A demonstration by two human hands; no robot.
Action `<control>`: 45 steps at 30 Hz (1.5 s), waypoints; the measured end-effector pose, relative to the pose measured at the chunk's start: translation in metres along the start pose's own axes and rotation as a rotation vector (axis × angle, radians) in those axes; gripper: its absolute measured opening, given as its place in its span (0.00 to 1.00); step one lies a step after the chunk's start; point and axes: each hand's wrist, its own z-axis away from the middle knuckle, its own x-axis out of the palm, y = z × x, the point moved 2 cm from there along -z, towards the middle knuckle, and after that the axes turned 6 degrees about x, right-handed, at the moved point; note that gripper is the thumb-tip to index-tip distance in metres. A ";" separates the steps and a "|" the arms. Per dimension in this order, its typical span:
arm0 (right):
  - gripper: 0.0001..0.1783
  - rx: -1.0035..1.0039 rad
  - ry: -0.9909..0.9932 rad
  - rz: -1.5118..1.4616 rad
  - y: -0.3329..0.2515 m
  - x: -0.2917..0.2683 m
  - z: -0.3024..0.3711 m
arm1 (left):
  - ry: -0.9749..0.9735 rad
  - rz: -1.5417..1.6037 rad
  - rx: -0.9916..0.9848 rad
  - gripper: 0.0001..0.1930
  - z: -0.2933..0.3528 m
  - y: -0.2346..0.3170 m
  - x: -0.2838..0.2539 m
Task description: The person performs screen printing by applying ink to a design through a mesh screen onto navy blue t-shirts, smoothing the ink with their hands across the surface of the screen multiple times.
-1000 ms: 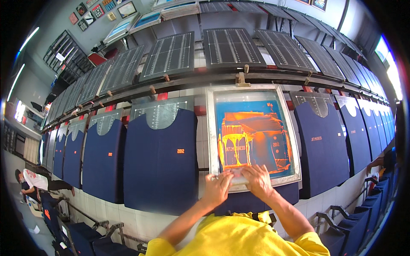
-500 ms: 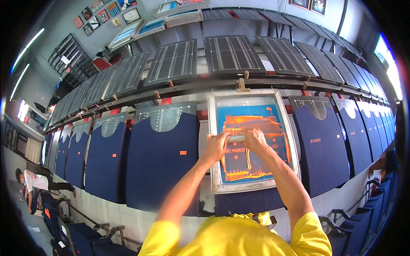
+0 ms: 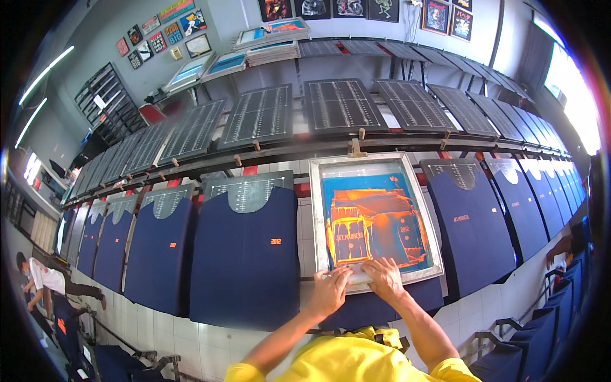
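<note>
A screen printing frame [image 3: 318, 216] with a pale rim and blue mesh lies over a navy shirt [image 3: 382, 311]. Streaks of orange ink [image 3: 366, 198] cover much of the mesh. At the frame's near end, my left hand [image 3: 332, 288] and my right hand [image 3: 383, 277] are closed on a squeegee [image 3: 358, 275]. It lies crosswise, mostly hidden by my fingers; its blade is out of sight. Another navy shirt [image 3: 245, 274] with a small orange print is stretched over a board to the left. To the right lies a navy shirt [image 3: 478, 245] with orange prints.
A dark rail [image 3: 286, 156] with wooden pegs runs beyond the frame, and a metal clamp [image 3: 356, 149] meets the frame's far edge. Behind it stand several dark boards [image 3: 344, 105]. At the far left a person [image 3: 49, 277] bends over. Navy shirts [image 3: 554, 312] hang at the right.
Both hands have drawn the squeegee toward me, from the middle of the mesh to the near end. Orange ink is now spread differently on the mesh. The view has tilted up slightly.
</note>
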 end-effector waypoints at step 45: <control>0.31 0.673 0.268 -0.858 0.237 -0.026 0.032 | 0.567 0.756 -0.924 0.22 0.018 -0.115 0.081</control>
